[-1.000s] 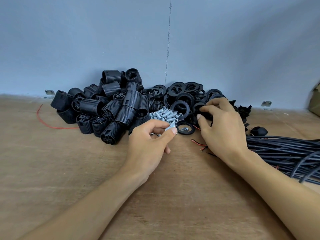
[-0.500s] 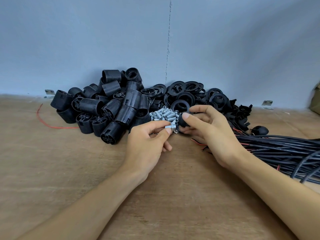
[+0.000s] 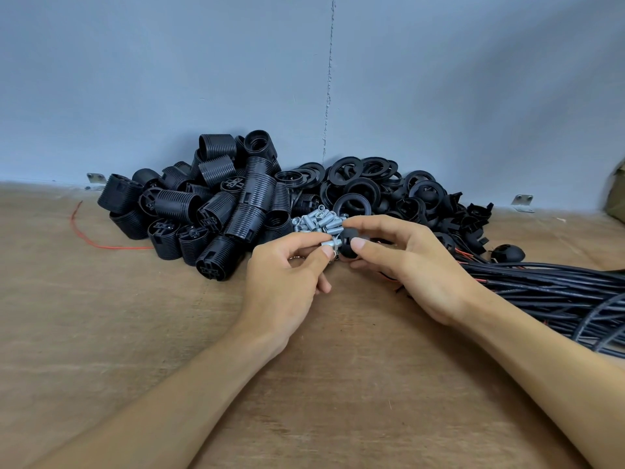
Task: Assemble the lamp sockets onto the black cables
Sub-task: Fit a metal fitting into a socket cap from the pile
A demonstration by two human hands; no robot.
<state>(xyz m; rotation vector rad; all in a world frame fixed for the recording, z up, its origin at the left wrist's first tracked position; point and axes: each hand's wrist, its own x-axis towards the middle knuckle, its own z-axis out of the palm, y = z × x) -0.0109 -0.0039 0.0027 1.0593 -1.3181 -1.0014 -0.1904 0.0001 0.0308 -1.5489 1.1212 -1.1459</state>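
Steel tube (image 3: 328, 244) pinched in my left hand (image 3: 287, 282), I'd thread squarely into the cap (image 3: 348, 248) my right hand (image 3: 419, 269) grips.

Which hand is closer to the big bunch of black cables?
Right. The right hand, holding a black cap, is just left of the black cables, wrist almost beside them. The left hand, pinching a small metal tube, is farther left, beyond the right hand.
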